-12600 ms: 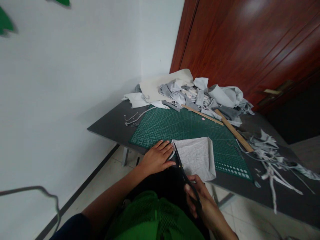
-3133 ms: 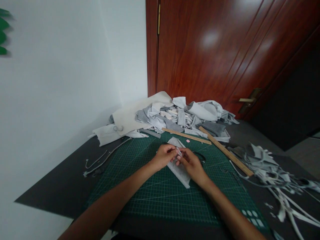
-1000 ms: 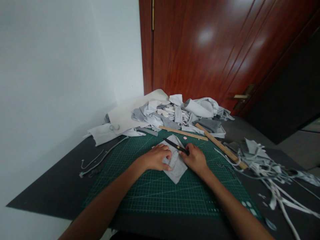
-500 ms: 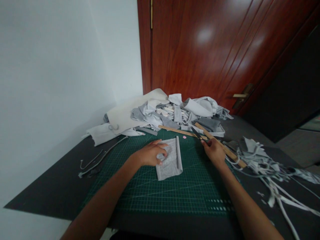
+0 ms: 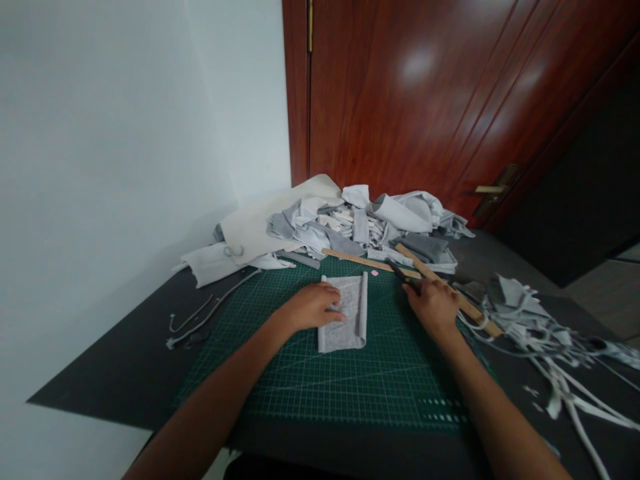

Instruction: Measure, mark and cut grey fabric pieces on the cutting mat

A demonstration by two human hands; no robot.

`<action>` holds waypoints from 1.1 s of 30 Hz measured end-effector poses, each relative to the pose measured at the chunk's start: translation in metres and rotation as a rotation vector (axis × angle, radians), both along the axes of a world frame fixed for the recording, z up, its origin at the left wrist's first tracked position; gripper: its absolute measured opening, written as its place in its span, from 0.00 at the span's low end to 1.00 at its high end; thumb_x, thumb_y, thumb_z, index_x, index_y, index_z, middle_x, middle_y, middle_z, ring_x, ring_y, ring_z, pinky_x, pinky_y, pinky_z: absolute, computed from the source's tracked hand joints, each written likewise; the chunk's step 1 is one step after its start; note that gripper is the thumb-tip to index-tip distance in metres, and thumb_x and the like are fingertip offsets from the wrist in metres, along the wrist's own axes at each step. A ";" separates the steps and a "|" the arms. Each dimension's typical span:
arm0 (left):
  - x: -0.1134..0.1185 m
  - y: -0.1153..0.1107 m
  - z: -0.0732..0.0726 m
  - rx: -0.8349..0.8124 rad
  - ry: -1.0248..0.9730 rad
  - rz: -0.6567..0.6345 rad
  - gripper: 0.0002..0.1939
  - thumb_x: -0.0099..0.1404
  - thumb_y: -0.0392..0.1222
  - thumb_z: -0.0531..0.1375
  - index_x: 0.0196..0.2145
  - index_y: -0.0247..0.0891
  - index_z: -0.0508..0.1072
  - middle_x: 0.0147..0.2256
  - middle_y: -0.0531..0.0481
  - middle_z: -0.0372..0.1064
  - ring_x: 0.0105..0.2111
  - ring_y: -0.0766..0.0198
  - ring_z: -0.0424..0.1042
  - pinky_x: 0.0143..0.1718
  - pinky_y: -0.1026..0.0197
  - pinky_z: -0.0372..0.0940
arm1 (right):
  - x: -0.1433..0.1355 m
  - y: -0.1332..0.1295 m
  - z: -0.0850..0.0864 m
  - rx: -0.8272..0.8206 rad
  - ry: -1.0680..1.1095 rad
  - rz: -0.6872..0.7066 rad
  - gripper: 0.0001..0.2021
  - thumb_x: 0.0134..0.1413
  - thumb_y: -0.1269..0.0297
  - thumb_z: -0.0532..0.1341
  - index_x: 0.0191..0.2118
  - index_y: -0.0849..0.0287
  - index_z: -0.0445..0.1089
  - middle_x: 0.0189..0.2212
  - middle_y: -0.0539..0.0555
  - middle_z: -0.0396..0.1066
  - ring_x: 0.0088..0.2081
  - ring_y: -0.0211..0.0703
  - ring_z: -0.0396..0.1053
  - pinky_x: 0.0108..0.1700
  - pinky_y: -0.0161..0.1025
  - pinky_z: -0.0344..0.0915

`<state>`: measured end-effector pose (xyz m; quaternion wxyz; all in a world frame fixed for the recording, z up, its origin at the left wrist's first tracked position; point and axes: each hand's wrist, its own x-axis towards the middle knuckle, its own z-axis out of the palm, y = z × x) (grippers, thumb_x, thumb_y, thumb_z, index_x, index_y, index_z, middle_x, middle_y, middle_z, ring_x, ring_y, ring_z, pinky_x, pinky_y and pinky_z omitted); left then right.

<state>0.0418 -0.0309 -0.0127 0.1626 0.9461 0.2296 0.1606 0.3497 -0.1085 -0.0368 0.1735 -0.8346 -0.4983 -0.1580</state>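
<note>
A piece of grey cloth [image 5: 350, 310] lies on the green cutting mat [image 5: 325, 393], its right edge rolled over into a narrow strip. My left hand [image 5: 315, 307] rests on the cloth's left side, thumb and fingers apart. Farther right, my right hand [image 5: 435, 307] is closed round the handles of black scissors [image 5: 397, 268]. Their blades point away from me and to the left, close to the wooden rulers. The handles are mostly hidden by my fingers.
Two wooden rulers, a thin one [image 5: 350, 257] and a thicker one [image 5: 470, 308], lie across the mat's far and right parts. Behind stands a heap of fabric scraps [image 5: 300, 233]. Cords and strips [image 5: 555, 373] lie right, thin cords [image 5: 215, 310] left. A pink scrap [image 5: 375, 273] is near the scissors.
My left hand's fingers have drawn closer together on the cloth, and the cloth lies straighter, with its left edge now showing. The right hand keeps the scissors, with its fingers lower over them.
</note>
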 end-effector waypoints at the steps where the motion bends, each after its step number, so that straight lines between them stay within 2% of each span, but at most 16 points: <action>1: 0.003 -0.001 -0.002 0.039 0.040 -0.021 0.14 0.62 0.52 0.70 0.34 0.40 0.75 0.40 0.47 0.76 0.46 0.54 0.74 0.51 0.57 0.64 | -0.010 0.000 0.001 0.068 -0.018 0.076 0.19 0.65 0.51 0.57 0.42 0.63 0.76 0.41 0.69 0.77 0.47 0.65 0.72 0.50 0.56 0.63; 3: 0.008 -0.004 -0.007 0.103 0.085 -0.054 0.19 0.64 0.57 0.68 0.41 0.39 0.75 0.47 0.44 0.75 0.51 0.51 0.72 0.55 0.54 0.63 | -0.034 -0.001 0.003 0.204 0.054 0.328 0.18 0.67 0.53 0.56 0.48 0.62 0.74 0.46 0.68 0.76 0.50 0.62 0.72 0.52 0.55 0.64; 5: 0.010 -0.005 -0.013 0.119 0.089 -0.071 0.25 0.65 0.59 0.66 0.52 0.41 0.73 0.56 0.42 0.71 0.59 0.48 0.67 0.61 0.50 0.59 | -0.061 -0.003 0.003 0.249 0.184 0.672 0.18 0.69 0.54 0.54 0.52 0.59 0.71 0.52 0.65 0.75 0.54 0.57 0.71 0.55 0.51 0.65; 7: 0.010 -0.004 -0.018 0.104 0.111 -0.083 0.32 0.66 0.60 0.64 0.62 0.44 0.67 0.64 0.43 0.65 0.66 0.46 0.60 0.66 0.47 0.53 | -0.081 -0.006 0.003 0.144 0.205 0.902 0.17 0.72 0.56 0.52 0.55 0.57 0.71 0.54 0.62 0.75 0.56 0.53 0.71 0.58 0.48 0.64; 8: 0.009 -0.003 -0.019 0.090 0.130 -0.086 0.35 0.67 0.61 0.63 0.65 0.45 0.64 0.66 0.43 0.62 0.68 0.46 0.57 0.68 0.45 0.50 | -0.087 -0.008 0.003 0.086 0.191 0.943 0.16 0.72 0.56 0.51 0.53 0.56 0.72 0.52 0.61 0.76 0.54 0.52 0.72 0.57 0.47 0.64; 10: 0.005 0.000 -0.019 0.057 0.181 -0.068 0.36 0.68 0.62 0.61 0.68 0.46 0.62 0.69 0.45 0.58 0.71 0.45 0.51 0.70 0.44 0.46 | -0.089 -0.010 0.005 -0.041 0.129 0.923 0.16 0.73 0.57 0.51 0.46 0.57 0.75 0.44 0.59 0.78 0.48 0.50 0.74 0.53 0.45 0.65; 12: 0.000 0.003 -0.015 0.036 0.242 -0.019 0.35 0.70 0.61 0.59 0.69 0.45 0.61 0.70 0.46 0.56 0.72 0.44 0.47 0.70 0.44 0.45 | -0.080 -0.010 0.008 -0.144 0.059 0.838 0.17 0.73 0.58 0.51 0.38 0.57 0.75 0.36 0.57 0.78 0.42 0.49 0.75 0.49 0.43 0.65; 14: -0.006 0.006 -0.009 0.027 0.297 0.055 0.35 0.71 0.59 0.58 0.69 0.44 0.60 0.71 0.46 0.53 0.73 0.43 0.44 0.70 0.43 0.44 | -0.067 -0.009 0.012 -0.229 0.009 0.759 0.16 0.71 0.58 0.53 0.36 0.57 0.74 0.34 0.57 0.77 0.40 0.49 0.75 0.45 0.42 0.64; 18: -0.019 0.013 0.001 0.013 0.373 0.167 0.33 0.71 0.54 0.58 0.69 0.40 0.61 0.71 0.43 0.52 0.72 0.41 0.48 0.69 0.43 0.47 | -0.044 -0.007 0.019 -0.333 0.013 0.637 0.13 0.68 0.55 0.57 0.37 0.56 0.73 0.35 0.56 0.79 0.38 0.48 0.75 0.40 0.40 0.62; 22: -0.030 0.020 0.002 0.000 0.364 0.226 0.33 0.69 0.52 0.61 0.67 0.40 0.64 0.70 0.42 0.55 0.71 0.41 0.51 0.69 0.45 0.49 | -0.028 -0.009 0.019 -0.386 0.094 0.616 0.14 0.64 0.49 0.61 0.39 0.55 0.72 0.37 0.56 0.79 0.37 0.48 0.75 0.38 0.39 0.61; 28: -0.041 0.031 -0.001 0.004 0.322 0.200 0.32 0.65 0.48 0.66 0.64 0.39 0.68 0.70 0.40 0.56 0.69 0.46 0.55 0.69 0.50 0.50 | -0.003 -0.010 0.015 -0.451 0.300 0.615 0.15 0.57 0.54 0.65 0.47 0.54 0.73 0.36 0.54 0.75 0.35 0.47 0.73 0.35 0.38 0.61; 33: -0.048 0.040 -0.002 -0.002 0.256 0.154 0.28 0.62 0.46 0.68 0.59 0.43 0.74 0.66 0.41 0.64 0.65 0.48 0.63 0.66 0.51 0.56 | 0.006 -0.010 0.013 -0.474 0.377 0.661 0.17 0.56 0.59 0.65 0.51 0.52 0.74 0.32 0.51 0.74 0.34 0.46 0.72 0.35 0.38 0.62</action>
